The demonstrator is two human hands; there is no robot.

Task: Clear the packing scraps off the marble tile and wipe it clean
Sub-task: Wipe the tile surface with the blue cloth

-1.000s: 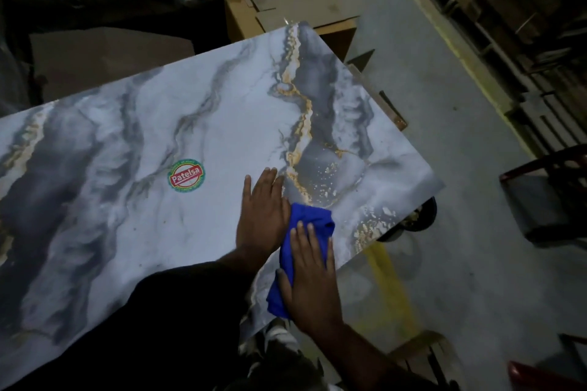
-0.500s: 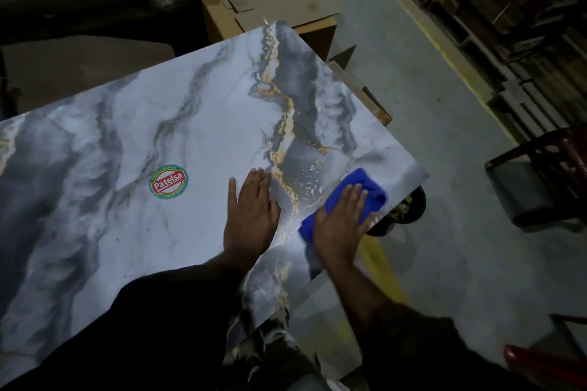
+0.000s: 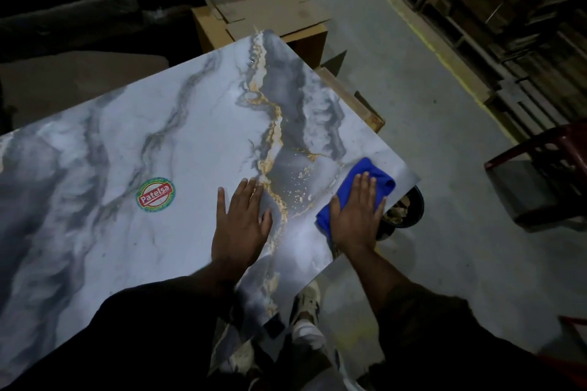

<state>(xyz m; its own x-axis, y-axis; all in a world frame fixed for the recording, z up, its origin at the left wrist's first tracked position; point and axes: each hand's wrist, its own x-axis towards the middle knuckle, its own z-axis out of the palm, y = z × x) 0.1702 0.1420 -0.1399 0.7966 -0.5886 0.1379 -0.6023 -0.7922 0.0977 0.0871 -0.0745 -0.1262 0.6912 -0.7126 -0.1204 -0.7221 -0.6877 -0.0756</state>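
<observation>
On the glossy veined marble tile (image 3: 165,124), the right hand (image 3: 355,216) presses a soft blue cloth (image 3: 365,179), the left hand (image 3: 241,222) flat, empty.

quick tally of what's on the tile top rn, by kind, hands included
Hands: 2, left hand flat on the marble tile, right hand pressing the cloth
Blue cloth: 1
Round sticker: 1
Packing scraps: 0 visible
Total: 4
</observation>
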